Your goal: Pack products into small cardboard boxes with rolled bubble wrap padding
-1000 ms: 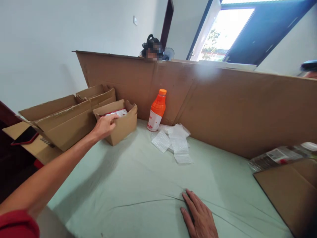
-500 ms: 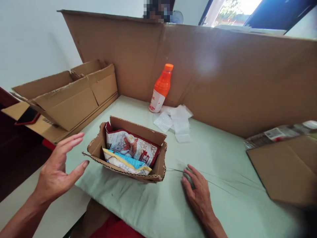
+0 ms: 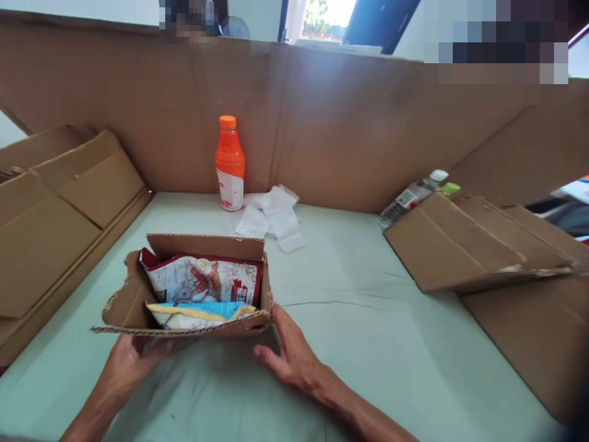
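Two hands meet at our box [image 3: 207,247], which sits near and left of centre on the cloth [image 3: 359,344]. Our left hand [image 3: 122,365] tucks under its near-left edge, so we cannot tell its grip. Our right hand [image 3: 292,359] lies spread, unclenched, against the near-right corner. Packets [image 3: 202,279] fill the box. Far behind stands a bottle [image 3: 229,166].

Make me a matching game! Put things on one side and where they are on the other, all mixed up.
Things:
1. orange bottle
2. bubble wrap
3. snack packets
4. clear bottle

Places or states:
A. inside the small cardboard box
B. lying down at the right
C. standing upright
D. flat white pieces beside the orange bottle

Pairs: 1-C, 2-D, 3-A, 4-B.
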`<action>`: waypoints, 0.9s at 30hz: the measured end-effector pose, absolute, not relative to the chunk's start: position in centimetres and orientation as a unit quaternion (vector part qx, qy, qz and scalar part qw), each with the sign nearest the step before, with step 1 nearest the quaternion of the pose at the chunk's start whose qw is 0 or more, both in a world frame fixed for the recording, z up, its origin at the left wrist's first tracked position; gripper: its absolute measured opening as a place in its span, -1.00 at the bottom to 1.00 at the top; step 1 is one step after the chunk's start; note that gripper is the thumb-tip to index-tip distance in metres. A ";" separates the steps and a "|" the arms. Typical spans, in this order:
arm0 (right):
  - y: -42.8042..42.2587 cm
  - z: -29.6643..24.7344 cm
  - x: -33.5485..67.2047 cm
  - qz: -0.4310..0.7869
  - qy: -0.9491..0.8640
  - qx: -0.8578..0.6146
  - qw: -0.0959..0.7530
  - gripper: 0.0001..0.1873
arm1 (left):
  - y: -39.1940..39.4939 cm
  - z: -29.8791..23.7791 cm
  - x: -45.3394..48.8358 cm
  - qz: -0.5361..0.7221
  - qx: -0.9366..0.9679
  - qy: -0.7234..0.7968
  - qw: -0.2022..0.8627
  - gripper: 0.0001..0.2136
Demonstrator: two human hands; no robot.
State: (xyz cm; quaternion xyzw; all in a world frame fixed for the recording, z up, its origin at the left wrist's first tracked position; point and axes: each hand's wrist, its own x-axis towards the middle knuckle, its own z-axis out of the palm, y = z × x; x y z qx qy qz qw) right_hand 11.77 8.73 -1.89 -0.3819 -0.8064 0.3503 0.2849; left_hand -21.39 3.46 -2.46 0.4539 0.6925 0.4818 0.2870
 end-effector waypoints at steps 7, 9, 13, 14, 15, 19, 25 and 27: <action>15.5 -1.1 14.3 0.358 -0.732 -0.465 0.346 -0.32 | 12.9 -2.8 -15.3 0.547 0.403 0.621 0.391 -0.31; 17.3 -1.0 15.3 0.359 -0.736 -0.466 0.335 -0.30 | 14.8 -3.1 -14.3 0.560 0.411 0.610 0.382 -0.33; 20.3 -1.1 18.5 0.301 -0.784 -0.468 0.276 -0.36 | 15.7 -4.5 -13.9 0.561 0.415 0.608 0.379 -0.38; 21.2 -1.1 19.3 0.263 -0.796 -0.479 0.261 -0.41 | 15.6 -4.9 -14.0 0.563 0.416 0.604 0.381 -0.40; 22.1 -1.3 19.8 0.220 -0.806 -0.492 0.246 -0.46 | 15.4 -5.3 -14.1 0.566 0.419 0.600 0.380 -0.41; 26.4 -2.2 19.1 0.073 -0.838 -0.516 0.161 -0.52 | 14.7 -6.1 -14.0 0.556 0.438 0.617 0.344 -0.48; 30.3 -2.3 16.8 0.030 -0.846 -0.510 0.151 -0.79 | 14.6 -5.8 -13.5 0.537 0.445 0.642 0.319 -0.51; 29.2 -1.3 18.0 0.018 -0.840 -0.518 0.161 -0.78 | 14.6 -5.7 -13.5 0.537 0.452 0.640 0.314 -0.52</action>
